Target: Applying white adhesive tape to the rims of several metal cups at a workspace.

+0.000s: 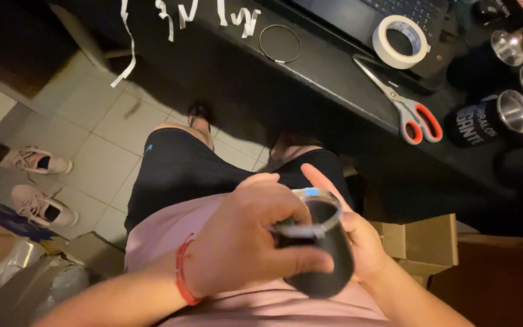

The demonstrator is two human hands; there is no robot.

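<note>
Black cylindrical tumbler with a bright metal rim [325, 254] held near, low in the middle of the scene, above the lap and a pink shirt [171, 227]. Left hand [255, 242] wrapped over the tumbler's near side, fingers curled, thumb and forefinger pinching a pale strip at the rim. Right hand [358, 236] cupped behind the tumbler, fingers loosely spread along its far side. Farther off, on the dark desk [322, 66]: a roll of white masking tape [401, 41], orange-handled scissors [404, 103] and, far right, more black metal-rimmed tumblers [491, 118]. Pale pink sneakers [37, 181] on the tiled floor, left.
</note>
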